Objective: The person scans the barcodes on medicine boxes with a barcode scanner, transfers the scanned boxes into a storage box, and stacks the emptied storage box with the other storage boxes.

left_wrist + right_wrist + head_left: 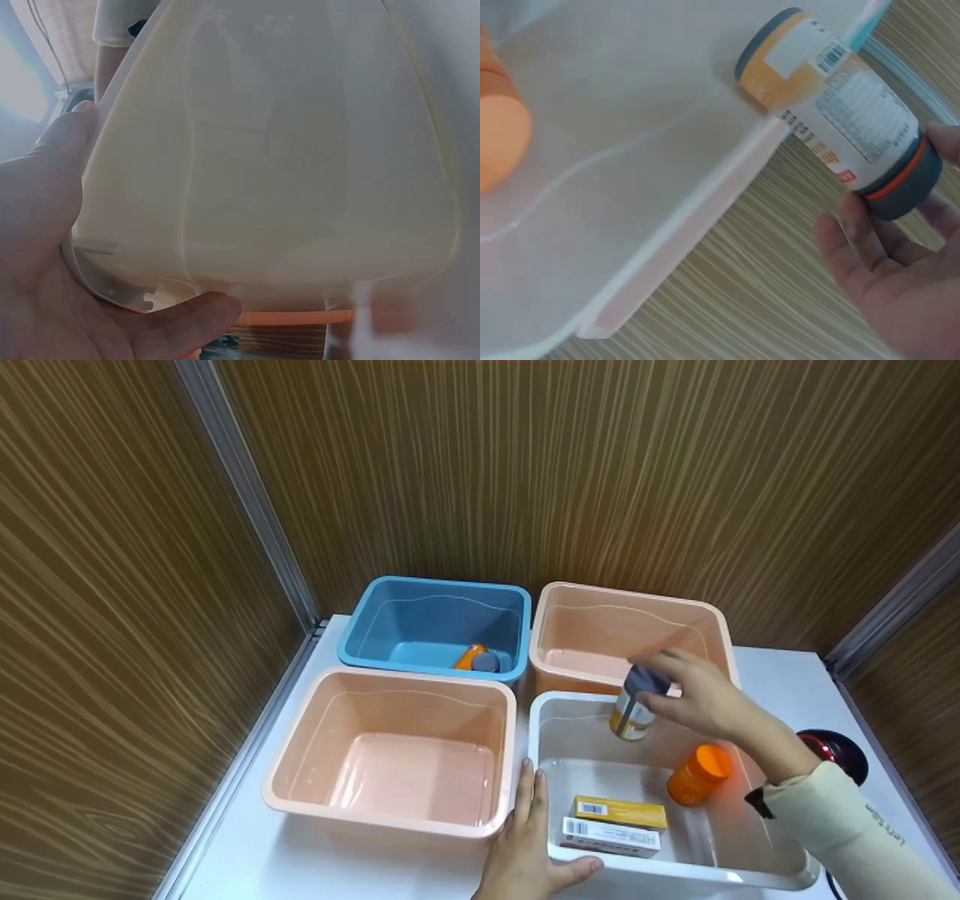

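My right hand grips a bottle by its dark grey cap, above the far edge of the white bin. In the right wrist view this bottle has a white and orange label with a barcode. My left hand rests with straight fingers against the white bin's near left corner; the left wrist view shows its thumb and fingers spread along the bin's outer wall. Inside the bin stands an orange bottle. Near its front lie a yellow box and a white box.
A blue bin at the back left contains an orange bottle with a grey cap. Pink bins stand at front left and back right. Right of the white bin is a black and red object. Wood-grain walls enclose the white table.
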Available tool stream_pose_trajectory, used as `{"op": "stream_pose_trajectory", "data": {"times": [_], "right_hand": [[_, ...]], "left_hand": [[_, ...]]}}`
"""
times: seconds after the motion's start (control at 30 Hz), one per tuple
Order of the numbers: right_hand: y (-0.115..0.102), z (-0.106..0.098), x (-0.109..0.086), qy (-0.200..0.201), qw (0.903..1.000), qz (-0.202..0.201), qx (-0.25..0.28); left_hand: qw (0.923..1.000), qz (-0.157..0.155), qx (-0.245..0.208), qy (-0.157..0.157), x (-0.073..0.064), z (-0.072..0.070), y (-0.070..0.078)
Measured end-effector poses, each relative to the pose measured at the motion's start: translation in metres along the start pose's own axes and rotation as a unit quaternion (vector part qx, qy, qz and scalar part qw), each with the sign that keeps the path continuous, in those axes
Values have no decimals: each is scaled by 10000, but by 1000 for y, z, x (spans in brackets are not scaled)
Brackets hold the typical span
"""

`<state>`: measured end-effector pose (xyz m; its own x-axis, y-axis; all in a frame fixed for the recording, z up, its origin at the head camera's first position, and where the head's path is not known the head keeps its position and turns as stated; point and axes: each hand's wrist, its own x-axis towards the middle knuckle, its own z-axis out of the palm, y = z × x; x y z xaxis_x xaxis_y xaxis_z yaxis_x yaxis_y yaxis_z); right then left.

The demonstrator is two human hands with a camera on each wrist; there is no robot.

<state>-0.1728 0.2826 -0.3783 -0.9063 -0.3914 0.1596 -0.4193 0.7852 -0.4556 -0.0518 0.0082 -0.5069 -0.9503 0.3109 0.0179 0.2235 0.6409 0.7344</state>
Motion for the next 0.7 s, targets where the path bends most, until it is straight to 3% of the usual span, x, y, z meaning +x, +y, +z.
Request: {"op": "stream_pose_trajectory", "data": {"times": [0.2, 0.4, 0.7], "right_hand": [[-2, -7, 7, 477, 9987, -22, 162], [2, -7, 11, 871, 9960, -192, -61], [15, -4, 18, 971, 9952, 131, 73]], "left_hand": [[10000, -75, -13, -20, 0, 0, 1], [9999, -121, -8, -63, -1, 1, 3], [9995, -247, -62, -202, 0, -1, 5]]}}
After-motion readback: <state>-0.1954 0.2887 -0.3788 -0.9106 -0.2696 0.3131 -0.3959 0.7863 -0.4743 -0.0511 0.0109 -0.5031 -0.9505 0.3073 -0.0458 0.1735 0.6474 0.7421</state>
